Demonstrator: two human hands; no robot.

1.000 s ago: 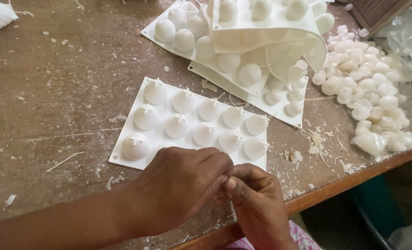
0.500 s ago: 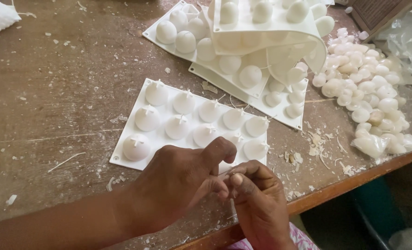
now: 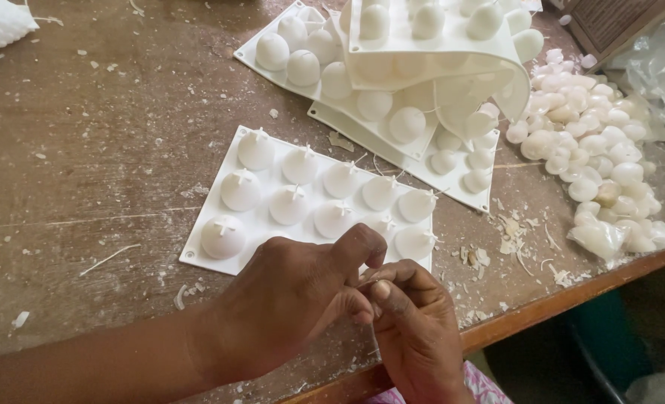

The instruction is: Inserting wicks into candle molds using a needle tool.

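A white silicone mould tray [image 3: 198, 251] with rows of domes lies upside down on the brown wooden table [image 3: 86, 150]. My left hand [image 3: 295, 299] and my right hand [image 3: 415, 329] meet over its near edge. The fingertips of both pinch a thin white wick at a dome in the near row; that dome is hidden beneath them. Short wicks poke out of the cross slits on the other domes.
Several more white moulds [image 3: 392, 82] are stacked behind, the top one curled over. A heap of small white wax pieces [image 3: 594, 164] lies at the right by the table's edge. Wax crumbs and shavings [image 3: 512, 239] are scattered about. A clear plastic bag [image 3: 662, 67] sits far right.
My left thumb has lifted and stretched out toward the tray. My right hand has shifted a little to the right. The tray has stayed where it was.
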